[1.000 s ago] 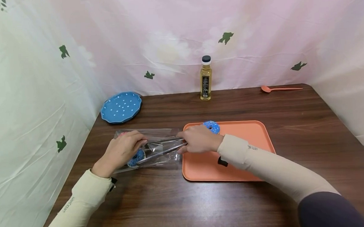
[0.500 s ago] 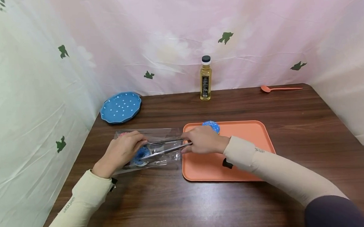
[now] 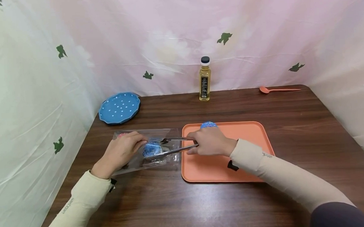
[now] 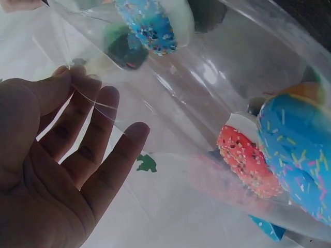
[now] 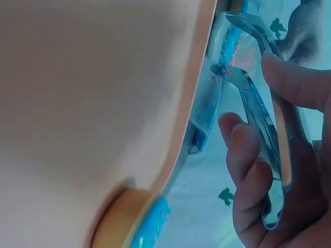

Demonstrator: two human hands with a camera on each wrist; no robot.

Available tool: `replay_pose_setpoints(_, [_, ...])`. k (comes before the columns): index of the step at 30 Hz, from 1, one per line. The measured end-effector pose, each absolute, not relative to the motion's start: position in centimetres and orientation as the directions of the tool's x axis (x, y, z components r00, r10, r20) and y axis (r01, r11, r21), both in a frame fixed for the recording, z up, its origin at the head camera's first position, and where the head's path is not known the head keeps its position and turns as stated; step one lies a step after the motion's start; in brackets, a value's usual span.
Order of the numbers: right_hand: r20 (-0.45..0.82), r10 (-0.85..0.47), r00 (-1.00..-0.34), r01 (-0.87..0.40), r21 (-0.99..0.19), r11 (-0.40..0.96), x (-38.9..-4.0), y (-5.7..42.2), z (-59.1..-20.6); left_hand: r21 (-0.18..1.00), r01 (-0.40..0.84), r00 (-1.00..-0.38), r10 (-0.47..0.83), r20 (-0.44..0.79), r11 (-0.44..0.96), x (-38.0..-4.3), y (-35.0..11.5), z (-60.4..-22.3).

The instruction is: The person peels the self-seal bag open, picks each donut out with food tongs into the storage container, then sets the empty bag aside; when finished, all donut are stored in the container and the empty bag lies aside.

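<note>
My left hand (image 3: 122,150) pinches the edge of a clear plastic bag (image 3: 164,132) between thumb and fingertips. In my right hand (image 3: 210,141), over the orange tray (image 3: 227,170), I grip metal tongs (image 3: 177,149) that reach leftward into the bag. A blue sprinkled donut (image 3: 151,149) lies between the tong tips, also seen in the right wrist view as a pale-edged blue donut (image 5: 229,46). The left wrist view shows a red donut (image 4: 248,160) and another blue donut (image 4: 300,155) farther inside the bag. A blue-topped donut (image 3: 208,124) sits on the tray, partly hidden by my right hand.
A blue dotted plate (image 3: 119,108) lies at the back left of the wooden table (image 3: 161,209). Behind the tray stands a bottle of yellow liquid (image 3: 204,85). An orange spoon (image 3: 280,90) lies near the back right edge. Curtains surround the table.
My right hand has drawn the tongs to the right, and the blue donut has moved rightward with their tips inside the bag. My left hand has stayed on the bag's edge.
</note>
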State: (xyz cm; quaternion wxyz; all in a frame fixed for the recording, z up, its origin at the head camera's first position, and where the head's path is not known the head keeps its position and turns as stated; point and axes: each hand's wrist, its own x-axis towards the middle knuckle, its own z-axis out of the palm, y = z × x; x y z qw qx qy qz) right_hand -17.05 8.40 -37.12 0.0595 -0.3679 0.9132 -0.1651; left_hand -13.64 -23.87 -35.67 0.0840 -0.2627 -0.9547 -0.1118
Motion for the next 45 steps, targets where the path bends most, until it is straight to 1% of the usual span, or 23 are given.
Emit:
replay_pose_setpoints(3, [-0.003,-0.696,-0.718,-0.645,-0.373,0.667,-17.0,7.8,-37.2,0.163,0.523,-0.845,0.484,0.228,0.837,-13.6,-23.9,-35.8])
replay_pose_setpoints(8, [0.031,-0.681,-0.732,-0.649,-0.336,0.683,-16.6,8.5,-36.9,0.173,0.514,-0.852,0.476,0.216,0.840,-13.6,-24.0,-35.9])
replay_pose_setpoints(13, [0.050,-0.643,-0.764,-0.615,-0.357,0.703,-15.9,10.3,-36.0,0.189,0.491,-0.868,0.459,0.192,0.850,-13.6,-24.1,-35.8])
replay_pose_setpoints(18, [0.037,-0.601,-0.798,-0.568,-0.380,0.730,-15.3,12.4,-35.9,0.184,0.470,-0.880,0.442,0.175,0.863,-13.6,-24.1,-35.7])
replay_pose_setpoints(24, [0.018,-0.548,-0.836,-0.513,-0.377,0.771,-14.3,14.7,-35.9,0.172,0.478,-0.874,0.447,0.190,0.861,-13.8,-23.9,-35.8])
replay_pose_setpoints(27, [0.030,-0.515,-0.857,-0.486,-0.378,0.788,-13.8,15.9,-35.8,0.173,0.492,-0.866,0.459,0.199,0.853,-13.9,-23.9,-35.9])
replay_pose_setpoints(32, [0.075,-0.464,-0.882,-0.459,-0.353,0.815,-13.0,17.9,-35.9,0.181,0.504,-0.859,0.469,0.204,0.844,-14.0,-24.1,-36.1])
replay_pose_setpoints(37, [0.072,-0.401,-0.913,-0.401,-0.330,0.855,-12.1,19.9,-35.8,0.192,0.495,-0.865,0.462,0.193,0.847,-14.1,-24.1,-36.0])
replay_pose_setpoints(45, [0.091,-0.356,-0.930,-0.367,-0.282,0.886,-11.3,22.2,-35.8,0.190,0.498,-0.864,0.466,0.191,0.846,-14.2,-24.1,-36.2])
